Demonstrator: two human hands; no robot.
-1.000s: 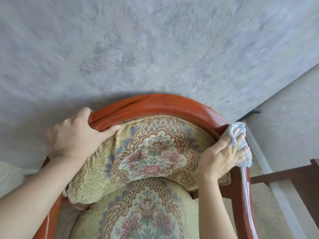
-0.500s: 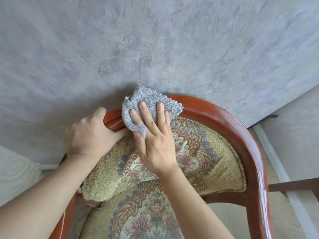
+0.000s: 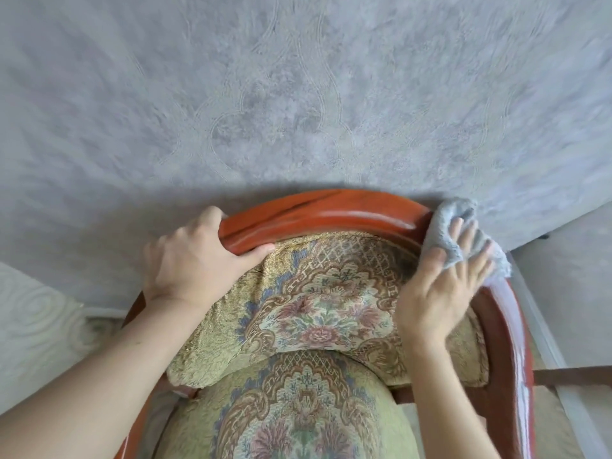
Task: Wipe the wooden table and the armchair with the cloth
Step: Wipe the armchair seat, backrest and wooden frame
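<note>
Armchair-wiping step: right hand presses the cloth flat-fingered on the wooden rail, left hand in a closed grip on that rail opposite; next likely sweeping beyond the cloth down the arm.

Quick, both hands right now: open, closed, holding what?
Left hand: grips the armchair's wooden rim.
Right hand: fingers straight, presses the cloth on that rim.
</note>
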